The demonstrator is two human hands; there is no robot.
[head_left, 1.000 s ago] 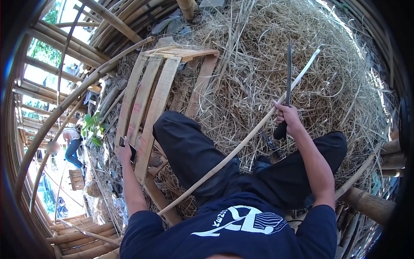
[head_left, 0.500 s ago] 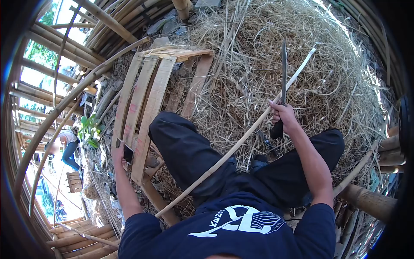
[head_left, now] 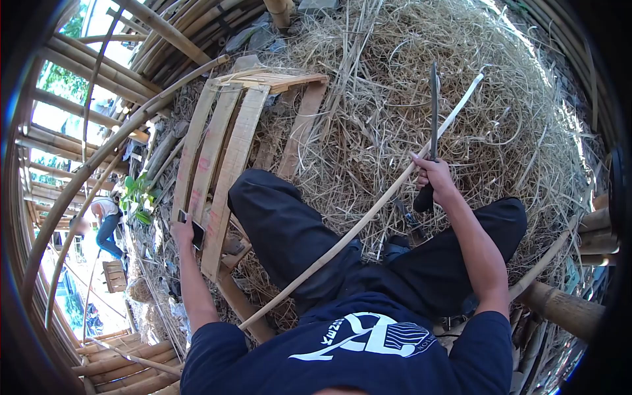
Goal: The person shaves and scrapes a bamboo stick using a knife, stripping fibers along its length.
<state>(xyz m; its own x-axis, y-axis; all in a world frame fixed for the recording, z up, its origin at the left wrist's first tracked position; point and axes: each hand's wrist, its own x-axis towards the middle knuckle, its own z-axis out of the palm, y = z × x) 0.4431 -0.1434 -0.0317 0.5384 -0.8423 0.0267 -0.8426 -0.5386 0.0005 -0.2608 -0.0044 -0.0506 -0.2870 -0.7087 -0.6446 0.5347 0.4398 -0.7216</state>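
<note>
My left hand (head_left: 182, 230) is closed around a smartphone (head_left: 197, 234) with a dark screen, beside the slats of a wooden crate (head_left: 227, 178). In my right hand (head_left: 434, 176) is a long knife (head_left: 434, 115); its narrow dark blade points away from me and its black handle shows below the fist. A long pale bamboo strip (head_left: 342, 244) slants across my lap from lower left to upper right. It passes right at the fingers of my right hand, crossing by the blade; whether they grip it too, I cannot tell.
Dry bamboo shavings (head_left: 487, 125) cover the ground ahead. Bamboo poles (head_left: 99, 72) frame the left side, and a thick bamboo pole (head_left: 559, 308) lies at right. Another person (head_left: 108, 227) is bent over in the background at left, near a small wooden crate (head_left: 114, 276).
My left hand and the smartphone have shifted and turned very slightly. My right hand, the knife and the bamboo strip are almost where they were.
</note>
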